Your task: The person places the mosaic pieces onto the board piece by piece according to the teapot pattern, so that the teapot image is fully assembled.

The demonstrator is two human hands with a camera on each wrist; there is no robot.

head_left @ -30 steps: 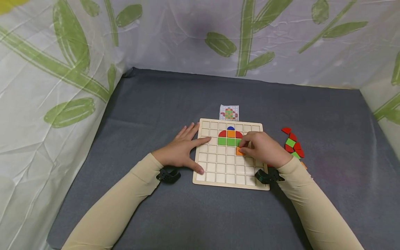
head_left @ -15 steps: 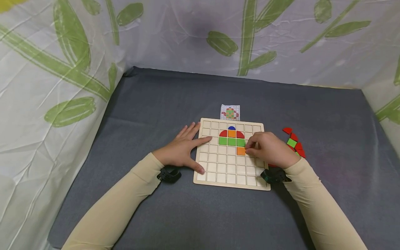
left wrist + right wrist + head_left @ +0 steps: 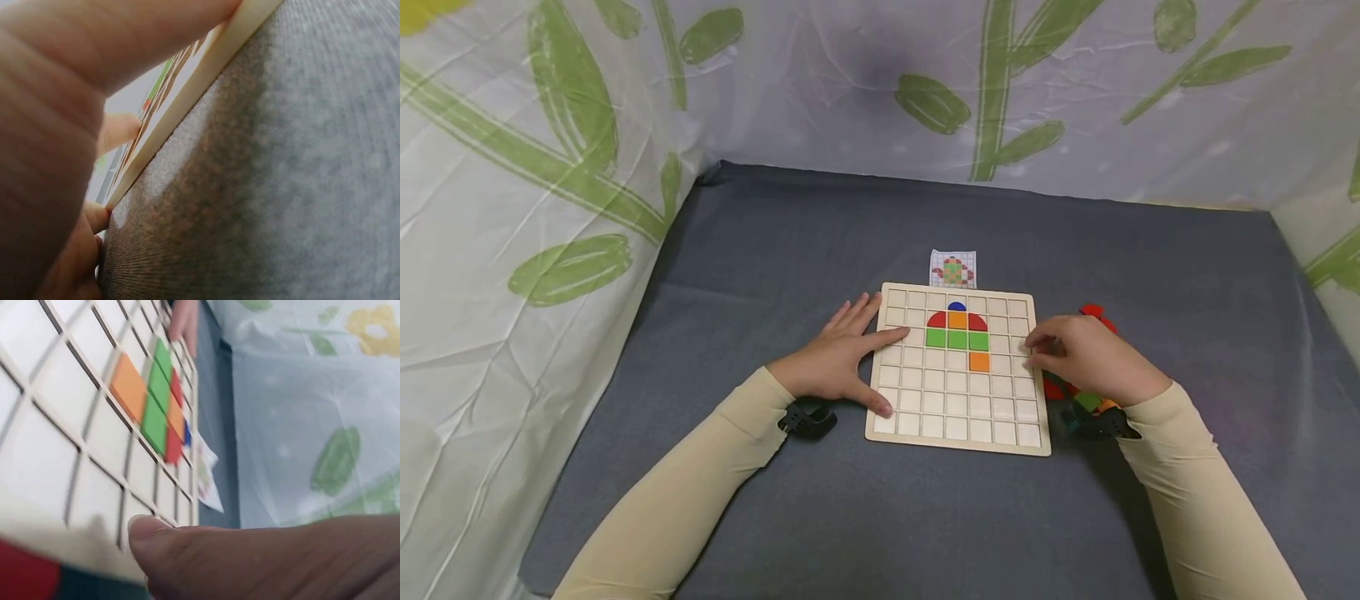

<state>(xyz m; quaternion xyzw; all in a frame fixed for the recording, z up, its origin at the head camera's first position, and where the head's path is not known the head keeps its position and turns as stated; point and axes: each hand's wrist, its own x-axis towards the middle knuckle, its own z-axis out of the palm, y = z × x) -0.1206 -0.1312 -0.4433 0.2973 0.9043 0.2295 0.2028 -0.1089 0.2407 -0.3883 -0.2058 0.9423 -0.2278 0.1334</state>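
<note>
A wooden grid board (image 3: 958, 447) lies on the dark cloth. My left hand (image 3: 831, 362) rests at its left edge with fingers spread, the thumb and index finger reaching over the rim. On the board sit a blue piece (image 3: 957, 307), red quarter pieces (image 3: 937, 320) flanking an orange square, and a row of green squares (image 3: 957, 339). Below the right green square lies another orange square (image 3: 979, 362). My right hand (image 3: 1090, 358) hovers over the board's right edge, fingers loosely bent, with nothing seen between them. In the right wrist view its thumb (image 3: 187, 547) covers a board corner.
Loose red pieces (image 3: 1052, 389), a green square (image 3: 1086, 402) and an orange piece lie right of the board, partly hidden by my right hand and wrist. A small printed pattern card (image 3: 952, 269) lies behind the board. Patterned curtains stand behind and at the sides.
My right hand has let go of the orange square, which now lies in a cell below the green row, and has moved right to the board's edge. The left hand has stayed put.
</note>
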